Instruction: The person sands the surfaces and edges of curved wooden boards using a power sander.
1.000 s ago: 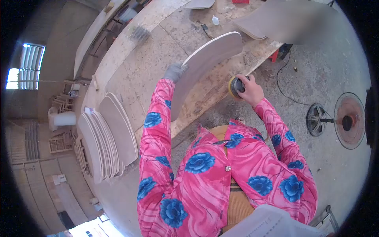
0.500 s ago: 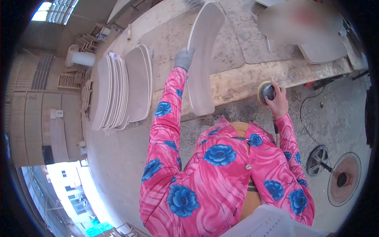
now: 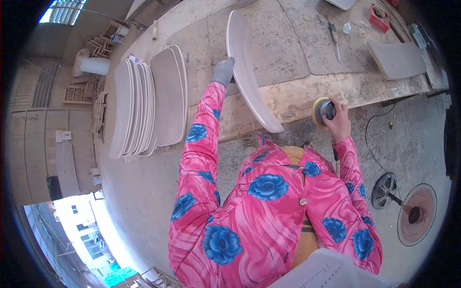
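Observation:
My left hand [image 3: 223, 72], in a grey glove, is closed on the left edge of a curved wooden panel [image 3: 246, 67]. The panel is tilted over the workbench, its lower end reaching past the front edge. My bare right hand [image 3: 339, 121] grips a round sander [image 3: 322, 113] with a yellowish pad, held off the panel by the bench's front edge. To the left of the panel stands a stack of similar curved panels [image 3: 137, 108], with a couple more panels [image 3: 170, 96] leaning beside it.
The worn wooden workbench [image 3: 283, 98] carries a screwdriver-like tool [image 3: 335, 43], a small white bottle [image 3: 346, 28], a red box [image 3: 379, 18] and more panels [image 3: 397, 60] at right. A fan [image 3: 417, 215] stands on the floor at right, near a dark cable [image 3: 369, 139].
The panel in my left hand has turned, its lower end swinging right and its upper end left. The sander stays nearly in place. A blurred area at the upper right no longer covers the bench.

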Available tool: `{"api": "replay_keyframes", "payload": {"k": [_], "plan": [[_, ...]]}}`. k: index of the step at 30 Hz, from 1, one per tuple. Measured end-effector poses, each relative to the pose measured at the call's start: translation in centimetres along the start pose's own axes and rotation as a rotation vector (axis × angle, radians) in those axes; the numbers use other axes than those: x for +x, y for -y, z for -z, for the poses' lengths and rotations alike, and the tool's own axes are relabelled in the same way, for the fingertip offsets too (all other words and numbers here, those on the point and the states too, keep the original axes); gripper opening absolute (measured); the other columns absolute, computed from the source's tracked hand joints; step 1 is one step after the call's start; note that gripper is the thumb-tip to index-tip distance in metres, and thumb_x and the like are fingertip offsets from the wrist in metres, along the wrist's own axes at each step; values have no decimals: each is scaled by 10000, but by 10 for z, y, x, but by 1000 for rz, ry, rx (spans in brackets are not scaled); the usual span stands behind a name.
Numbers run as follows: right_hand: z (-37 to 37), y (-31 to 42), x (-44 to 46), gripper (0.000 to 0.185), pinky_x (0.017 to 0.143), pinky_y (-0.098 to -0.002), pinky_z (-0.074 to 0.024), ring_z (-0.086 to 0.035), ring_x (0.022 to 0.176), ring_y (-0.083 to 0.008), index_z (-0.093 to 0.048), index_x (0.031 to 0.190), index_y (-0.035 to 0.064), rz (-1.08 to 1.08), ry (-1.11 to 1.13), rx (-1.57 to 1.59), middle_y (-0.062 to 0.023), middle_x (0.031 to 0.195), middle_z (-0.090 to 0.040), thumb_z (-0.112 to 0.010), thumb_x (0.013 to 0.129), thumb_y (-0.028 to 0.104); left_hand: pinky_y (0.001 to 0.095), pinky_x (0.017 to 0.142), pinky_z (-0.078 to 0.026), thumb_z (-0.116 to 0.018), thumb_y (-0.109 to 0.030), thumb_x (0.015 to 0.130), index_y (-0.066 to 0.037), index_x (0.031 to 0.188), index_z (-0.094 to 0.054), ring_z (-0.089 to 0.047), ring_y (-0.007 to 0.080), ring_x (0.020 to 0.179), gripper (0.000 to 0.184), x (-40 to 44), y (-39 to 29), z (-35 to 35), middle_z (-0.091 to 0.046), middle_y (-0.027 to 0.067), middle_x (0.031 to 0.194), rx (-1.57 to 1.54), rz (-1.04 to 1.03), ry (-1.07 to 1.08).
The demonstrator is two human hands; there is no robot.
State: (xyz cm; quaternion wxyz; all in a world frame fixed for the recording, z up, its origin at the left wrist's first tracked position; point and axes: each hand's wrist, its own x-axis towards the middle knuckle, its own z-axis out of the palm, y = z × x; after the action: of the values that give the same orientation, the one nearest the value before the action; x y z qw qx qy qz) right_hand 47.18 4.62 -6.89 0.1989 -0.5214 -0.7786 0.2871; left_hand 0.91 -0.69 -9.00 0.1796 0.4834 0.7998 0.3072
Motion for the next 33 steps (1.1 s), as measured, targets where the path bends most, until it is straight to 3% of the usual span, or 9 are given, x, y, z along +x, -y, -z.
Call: {"api": "replay_keyframes", "payload": {"k": [2, 5, 9, 12, 14, 20, 23, 26, 33], "plan": [[3, 1, -3, 638, 791, -433, -517, -593, 972, -358, -478, 1250, 281, -19, -27, -15, -108, 1175, -489, -731, 670, 196, 485, 827, -463, -438, -166, 872, -137, 1088, -560, -587, 387, 973, 250, -19, -34, 23, -630, 173, 1007, 597, -199, -10], [13, 6, -9, 623, 795, -427, -516, -589, 984, -353, -490, 1243, 274, -44, -77, -34, -111, 1174, -491, -729, 674, 192, 484, 988, -368, -626, -228, 735, -135, 1205, -543, -498, 351, 1139, 486, -48, -83, 47, -552, 144, 1228, 810, -541, -75], [31, 2, -14, 595, 796, -418, -514, -592, 983, -337, -508, 1229, 265, -44, -137, -25, -114, 1163, -493, -729, 681, 191, 497, 1057, -274, -637, -227, 731, -144, 1131, -598, -416, 367, 1216, 410, -47, -98, 41, -524, 165, 1241, 822, -825, -23], [47, 10, -19, 562, 811, -409, -509, -586, 997, -336, -523, 1214, 258, -18, -215, -38, -116, 1160, -492, -729, 694, 199, 495, 1048, -293, -654, -243, 735, -166, 1034, -649, -513, 333, 1110, 309, -12, -115, 33, -592, 116, 1126, 844, -1119, 219], [68, 12, -26, 548, 836, -397, -502, -578, 1015, -337, -523, 1217, 268, -37, -256, -36, -119, 1161, -490, -724, 710, 212, 476, 1014, -345, -679, -273, 728, -172, 959, -673, -588, 277, 987, 253, -3, -152, 16, -638, 74, 1004, 1041, -841, 737], [142, -1, -42, 549, 843, -397, -501, -582, 1002, -331, -514, 1230, 278, -97, -375, -67, -124, 1148, -492, -711, 722, 212, 376, 781, -495, -691, -283, 725, -128, 903, -676, -624, 297, 864, 236, -9, -210, -71, -659, 84, 846, 466, -1054, 766], [161, 0, -46, 525, 838, -395, -503, -587, 989, -328, -526, 1215, 264, -102, -395, -132, -132, 1134, -497, -704, 724, 216, 367, 778, -481, -682, -307, 744, -103, 1004, -641, -620, 295, 882, 332, -11, -215, -111, -654, 110, 883, 187, -1048, 777], [162, 24, -43, 482, 807, -397, -514, -609, 933, -340, -545, 1188, 251, -46, -341, -132, -147, 1114, -502, -688, 729, 215, 397, 704, -494, -677, -386, 764, -124, 964, -663, -641, 300, 796, 330, -34, -253, -98, -660, 123, 806, 461, -840, 829], [138, 62, -16, 488, 746, -386, -527, -622, 854, -356, -552, 1174, 224, 114, 25, -224, -184, 1105, -506, -702, 710, 232, 412, 617, -491, -645, -555, 748, -160, 807, -691, -642, 304, 676, 402, -48, -255, -91, -646, 114, 706, 607, -892, 671]]}}
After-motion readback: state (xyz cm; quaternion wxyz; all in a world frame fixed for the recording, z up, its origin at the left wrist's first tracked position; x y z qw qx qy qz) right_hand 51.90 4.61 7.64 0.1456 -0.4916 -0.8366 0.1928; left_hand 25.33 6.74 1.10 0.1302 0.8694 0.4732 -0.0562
